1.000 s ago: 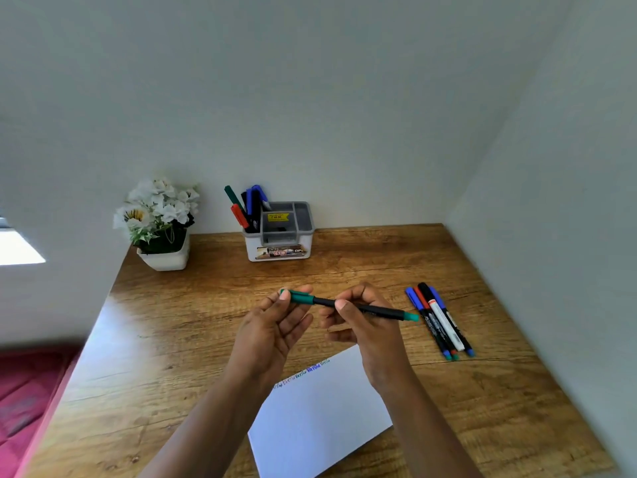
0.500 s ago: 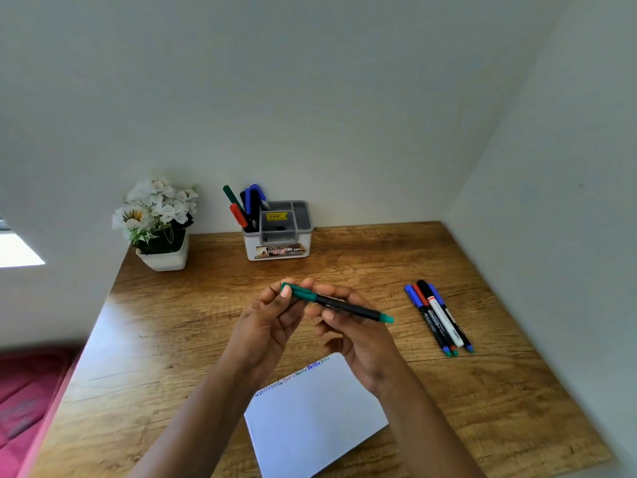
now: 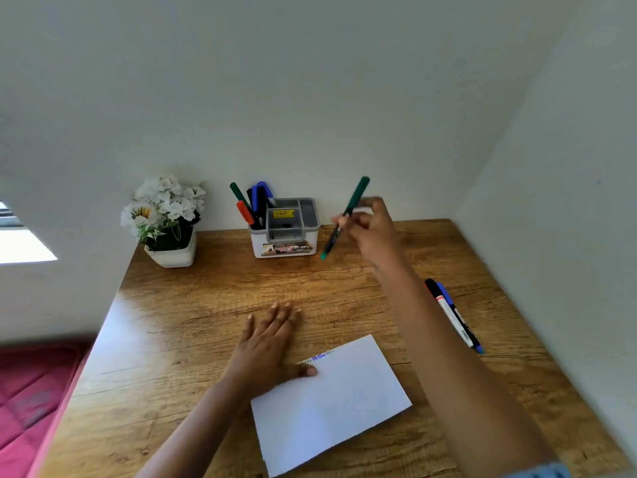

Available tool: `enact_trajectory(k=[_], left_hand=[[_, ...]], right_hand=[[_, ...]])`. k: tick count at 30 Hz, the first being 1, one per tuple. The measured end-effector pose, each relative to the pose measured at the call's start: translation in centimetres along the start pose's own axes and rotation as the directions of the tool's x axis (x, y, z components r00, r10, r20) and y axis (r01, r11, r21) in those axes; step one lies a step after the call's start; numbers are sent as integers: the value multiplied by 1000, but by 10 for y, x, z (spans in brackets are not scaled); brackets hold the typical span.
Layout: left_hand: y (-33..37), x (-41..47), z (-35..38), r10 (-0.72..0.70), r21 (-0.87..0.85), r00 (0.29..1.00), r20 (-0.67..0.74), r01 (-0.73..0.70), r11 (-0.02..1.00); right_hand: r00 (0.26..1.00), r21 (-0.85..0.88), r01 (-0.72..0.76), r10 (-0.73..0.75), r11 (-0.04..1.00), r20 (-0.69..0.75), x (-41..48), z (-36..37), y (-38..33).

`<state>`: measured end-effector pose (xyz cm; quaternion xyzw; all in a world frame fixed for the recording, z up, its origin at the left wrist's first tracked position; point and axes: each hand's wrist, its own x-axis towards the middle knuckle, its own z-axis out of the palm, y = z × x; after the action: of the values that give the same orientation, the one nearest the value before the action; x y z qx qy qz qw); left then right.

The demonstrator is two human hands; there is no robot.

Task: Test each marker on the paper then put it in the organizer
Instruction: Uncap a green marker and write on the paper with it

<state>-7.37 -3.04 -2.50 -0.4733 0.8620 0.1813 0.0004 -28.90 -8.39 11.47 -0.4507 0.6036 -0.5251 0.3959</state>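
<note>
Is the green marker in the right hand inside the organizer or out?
Out: right hand holds the green marker in air beside the organizer.

The right hand (image 3: pixel 370 232) pinches a green marker (image 3: pixel 347 215) near its middle, capped end tilted up and its tip low over the table (image 3: pixel 206 305). Just left of the grip stands the organizer (image 3: pixel 258 243), with markers in its left compartment. Below the grip, nearer the person, the left hand (image 3: pixel 272 343) lies flat with its thumb on the paper (image 3: pixel 331 405). More markers (image 3: pixel 455 317) lie to the lower right of the grip.
</note>
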Motion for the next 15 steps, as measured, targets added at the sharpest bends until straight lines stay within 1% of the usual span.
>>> enact_trajectory(k=[3,5,8,11,13,15], left_hand=[[-4,6,0,9,59,998,-61,-5,998],[-4,6,2,11,70,997,-82,-5,998],[-4,6,3,7,79,996,-91,1,997],[-4,6,3,5,74,995,-103,3,997],[-5,5,3,8,62,994,-109,-1,998],[-5,6,4,8,70,995,-103,-1,998]], right_hand=[[979,-202,164,-184,966,-85,45,16,-1],[967,-270,198,-232,942,-102,65,27,2],[973,-373,182,-220,910,-62,84,42,12],[986,-465,139,-164,874,-13,94,54,25],[992,-499,98,-124,861,-19,96,58,30],[991,-495,79,-123,865,-56,90,58,32]])
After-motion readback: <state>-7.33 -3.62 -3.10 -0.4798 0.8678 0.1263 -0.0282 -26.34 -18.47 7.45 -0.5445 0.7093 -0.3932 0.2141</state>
